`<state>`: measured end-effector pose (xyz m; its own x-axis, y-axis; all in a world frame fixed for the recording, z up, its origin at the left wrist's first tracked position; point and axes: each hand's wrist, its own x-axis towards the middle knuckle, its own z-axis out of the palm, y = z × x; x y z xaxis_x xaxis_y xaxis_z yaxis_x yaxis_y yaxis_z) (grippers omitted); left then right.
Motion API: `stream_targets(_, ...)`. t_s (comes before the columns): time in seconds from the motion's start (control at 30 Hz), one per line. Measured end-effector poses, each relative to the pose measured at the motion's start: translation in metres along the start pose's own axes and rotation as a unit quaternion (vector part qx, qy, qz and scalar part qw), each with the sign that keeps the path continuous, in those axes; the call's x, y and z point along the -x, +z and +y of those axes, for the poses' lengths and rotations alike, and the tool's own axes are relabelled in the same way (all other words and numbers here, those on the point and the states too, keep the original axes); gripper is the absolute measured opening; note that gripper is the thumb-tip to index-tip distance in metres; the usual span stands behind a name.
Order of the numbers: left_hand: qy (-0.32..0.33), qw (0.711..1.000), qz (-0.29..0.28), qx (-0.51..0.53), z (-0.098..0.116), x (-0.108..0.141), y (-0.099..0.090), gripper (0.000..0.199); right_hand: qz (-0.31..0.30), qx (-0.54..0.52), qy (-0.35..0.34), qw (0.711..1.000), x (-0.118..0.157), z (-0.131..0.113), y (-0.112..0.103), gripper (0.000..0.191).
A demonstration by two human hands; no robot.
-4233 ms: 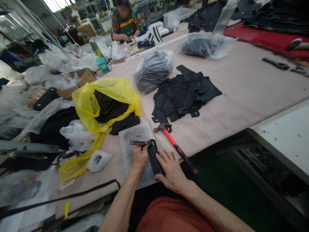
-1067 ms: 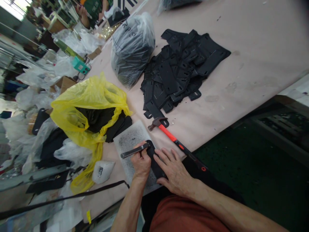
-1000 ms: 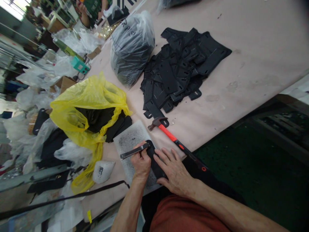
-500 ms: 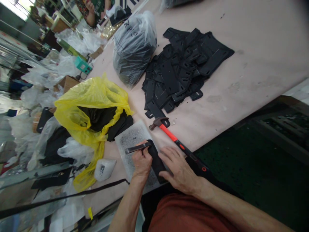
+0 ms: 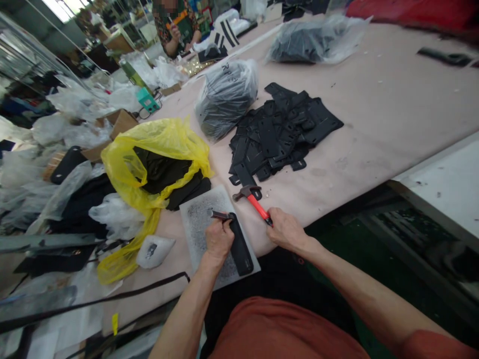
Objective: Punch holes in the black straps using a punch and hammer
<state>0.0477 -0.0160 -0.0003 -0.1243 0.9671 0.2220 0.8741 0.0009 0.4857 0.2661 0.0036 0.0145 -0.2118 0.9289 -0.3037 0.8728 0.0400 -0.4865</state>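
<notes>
My left hand (image 5: 219, 238) is closed around a metal punch (image 5: 220, 215), whose lower end meets the top of a black strip-shaped piece (image 5: 240, 244). That piece lies on a speckled, pale board (image 5: 198, 232) at the table's front edge. To the right, my right hand (image 5: 286, 228) grips the handle of a claw hammer (image 5: 258, 205) with a red and black shaft. The hammer's head rests on or just over the table, near the board's upper right corner. Beyond it a heap of black slotted pieces (image 5: 269, 134) is spread out.
A yellow plastic bag (image 5: 157, 139) with dark pieces inside stands beyond the board. Behind are a filled clear bag (image 5: 226, 99) and another bag (image 5: 307, 42). A white lump (image 5: 155, 252) sits left of the board. A person (image 5: 175, 27) is across the table.
My right hand has left the black piece and taken hold of the hammer's handle. The left hand keeps the punch on the piece. The view has tilted up.
</notes>
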Motion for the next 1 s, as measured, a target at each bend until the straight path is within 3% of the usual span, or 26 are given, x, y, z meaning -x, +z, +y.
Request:
stream_targets(0.07,-0.015,1.0,-0.014,-0.012,0.001,0.0,-0.001,0.024,-0.074,-0.138,0.059,0.986,-0.008,0.0,-0.004,0.018)
stream_targets(0.17,-0.021,0.999,-0.038,-0.028,0.003,-0.002,-0.004,0.022,-0.176,-0.37,0.128,0.903,-0.014,0.003,-0.005,0.021)
stream_targets(0.2,-0.019,0.998,-0.044,-0.03,0.004,-0.002,-0.005,0.022,-0.186,-0.418,0.134,0.879,-0.014,0.004,-0.005,0.02)
stream_targets(0.27,-0.015,0.998,-0.048,-0.032,0.004,-0.002,-0.007,0.022,-0.178,-0.456,0.137,0.861,-0.013,0.004,-0.002,0.016)
stream_targets(0.5,-0.02,0.999,-0.036,-0.023,0.004,-0.001,-0.006,0.021,-0.13,-0.449,0.136,0.873,-0.008,0.002,0.008,0.012)
stream_targets(1.0,-0.028,0.997,-0.064,-0.045,0.005,-0.003,-0.009,0.021,-0.124,-0.431,0.137,0.883,-0.011,0.002,0.006,0.011)
